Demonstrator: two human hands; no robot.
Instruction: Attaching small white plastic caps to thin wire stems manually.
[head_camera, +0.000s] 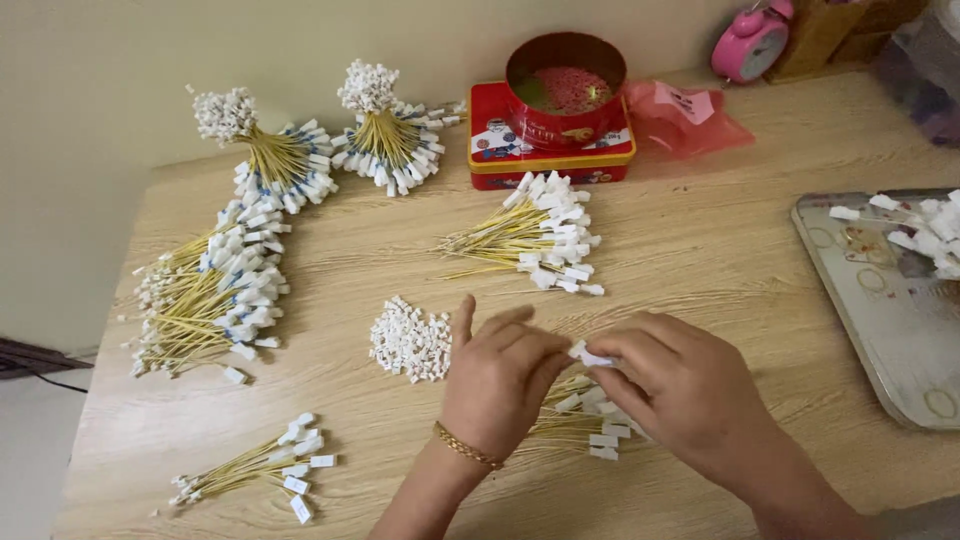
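My left hand (500, 375), with a gold bracelet on the wrist, and my right hand (680, 385) meet over the front middle of the wooden table (700, 240). Between their fingertips they pinch a small white plastic connector (588, 354) on a thin yellow wire. Under both hands lies a loose bunch of yellow wires with white tags (590, 420). A pile of small white connectors (410, 342) sits just left of my left hand.
Bundles of finished yellow wires lie at the left (205, 295), front left (262, 465), centre (535, 238) and back (385, 140). A red round tin (565, 90) stands on a red box at the back. A metal tray (880, 310) is at the right; a pink clock (750, 40) behind.
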